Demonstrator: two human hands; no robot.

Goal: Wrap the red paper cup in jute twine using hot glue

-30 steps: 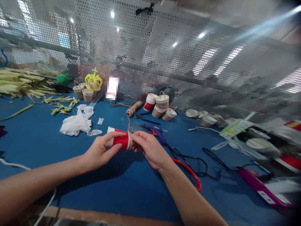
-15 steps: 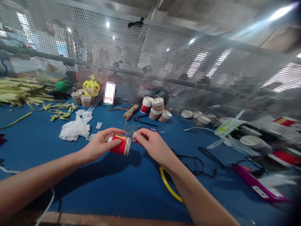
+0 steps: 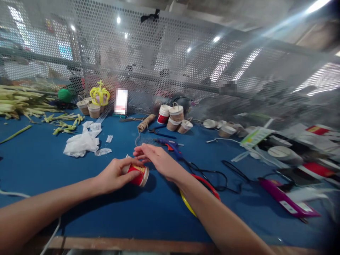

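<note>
Cup [image 3: 139,176] tilting on its side over the blue table [image 3: 119,221]: the left hand [image 3: 117,174] is gripping its red-and-white wall between thumb and fingers, and a beige band is ringing the rim, which is facing right. The right hand [image 3: 152,157] is hovering just beside the cup's far side with fingers loosely extended; whether it is pinching the twine [image 3: 136,140] cannot be told. The twine is trailing from a roll [image 3: 146,123] lying beyond the hands.

As judged here, good handling is keeping the cup steady without denting its wall, turning it slowly, and holding the strand lightly taut so that each turn is lying flush. A slack strand could be slipping off the rim or catching on the glue gun [image 3: 174,146], which is lying behind the right hand.

On the table, crumpled white paper [image 3: 81,143] is lying to the left, pale stalks [image 3: 13,104] are piling up at the far left, and small tubs [image 3: 177,112] are standing at the back. A perforated metal screen [image 3: 164,53] is rising behind them, and bright lamps [image 3: 118,20] are showing through it. The right side is blurring into clutter.
</note>
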